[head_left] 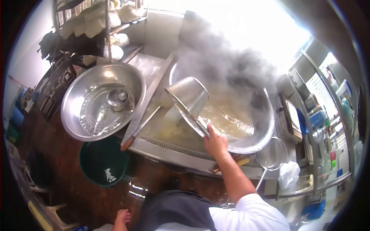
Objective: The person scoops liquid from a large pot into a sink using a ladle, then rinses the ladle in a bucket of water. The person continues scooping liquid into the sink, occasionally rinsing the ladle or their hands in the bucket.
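Observation:
My right hand (216, 143) is closed round the long handle of a deep metal dipper (191, 94). The dipper is tilted over the left rim of a large steaming pot (252, 145), its mouth turned down and to the left. Cloudy, light brown liquid (227, 121) with a shiny, rippled surface lies in the pot; steam hides its far side. Below the dipper's mouth, a pale blur (174, 114) shows over the wet stove top (158, 133). Down by my body at the lower left, my left hand (123, 216) has curled fingers and nothing visible in it.
A wide steel basin (69, 111) on the left holds clear liquid and a small metal bowl (117, 99). Below it stands a dark green bucket (102, 161). A wooden-handled tool (129, 141) crosses the stove's left edge. A round strainer (271, 154) and white plastic bag (289, 174) lie right.

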The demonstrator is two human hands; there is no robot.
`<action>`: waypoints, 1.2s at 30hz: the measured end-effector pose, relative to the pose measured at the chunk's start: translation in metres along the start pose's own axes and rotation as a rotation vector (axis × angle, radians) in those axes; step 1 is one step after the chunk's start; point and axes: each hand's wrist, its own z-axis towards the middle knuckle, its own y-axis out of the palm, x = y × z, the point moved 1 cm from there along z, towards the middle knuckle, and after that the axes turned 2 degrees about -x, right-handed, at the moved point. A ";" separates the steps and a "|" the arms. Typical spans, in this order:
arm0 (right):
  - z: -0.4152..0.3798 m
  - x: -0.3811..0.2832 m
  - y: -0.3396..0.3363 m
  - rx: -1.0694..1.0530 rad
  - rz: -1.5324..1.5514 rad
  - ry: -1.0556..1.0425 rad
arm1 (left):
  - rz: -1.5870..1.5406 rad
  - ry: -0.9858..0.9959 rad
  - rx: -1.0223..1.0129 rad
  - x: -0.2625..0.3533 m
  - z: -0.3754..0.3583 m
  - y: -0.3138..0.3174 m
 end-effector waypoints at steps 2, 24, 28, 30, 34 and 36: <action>0.013 0.016 -0.003 0.052 -0.021 0.006 | 0.023 0.063 0.025 0.009 0.000 0.005; 0.129 0.354 0.105 -0.427 0.121 0.726 | 0.203 0.085 0.136 0.105 -0.089 0.115; 0.128 0.251 0.079 -0.632 0.345 0.608 | 0.182 0.095 0.134 0.092 -0.074 0.109; 0.123 0.226 0.066 -0.707 0.456 0.595 | 0.150 0.076 0.125 0.088 -0.070 0.105; 0.094 0.187 0.044 -0.755 0.821 0.606 | 0.095 0.083 0.087 0.073 -0.055 0.092; 0.072 0.153 0.014 -0.739 0.910 0.628 | 0.081 0.071 0.071 0.064 -0.050 0.084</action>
